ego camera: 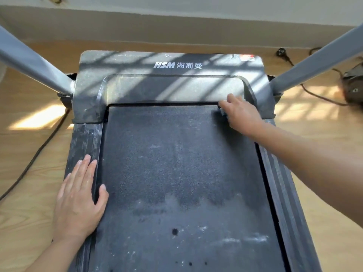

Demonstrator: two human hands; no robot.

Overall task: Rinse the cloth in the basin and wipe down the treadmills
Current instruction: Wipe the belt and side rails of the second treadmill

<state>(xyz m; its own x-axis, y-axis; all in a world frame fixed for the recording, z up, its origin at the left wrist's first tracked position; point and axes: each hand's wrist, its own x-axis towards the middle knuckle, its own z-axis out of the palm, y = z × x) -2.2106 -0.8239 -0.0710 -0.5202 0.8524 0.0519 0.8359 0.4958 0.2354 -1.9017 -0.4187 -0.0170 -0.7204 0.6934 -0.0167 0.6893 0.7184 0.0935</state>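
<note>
wiping stage, at far right corner of the treadmill belt point(176, 163), tight against the motor cover point(169, 87) edge. to do it well: keep cloth point(223, 112) bunched flat under the palm, press firm, pull long overlapping strokes across the belt w/ no gaps, work from far end back toward the body. dig into the seam btwn belt and cover, prob packed w/ dust. plenty left on the near half: pale smears, white specks, a few dark spots, so prob early-to-mid job. rinse before smearing grime around; basin not in view.

right hand point(240, 114): reaching fwd, fingers curled down over the cloth, gripping it; only a small pale bit peeking out under the fingertips, down on the belt corner. left hand point(78, 195): flat, fingers straight and together, thumb spread onto the belt edge, palm resting on left side rail point(84, 138), holding nothing, prob bracing the lean. keep it planted for balance, clear of the wiping path.
</note>
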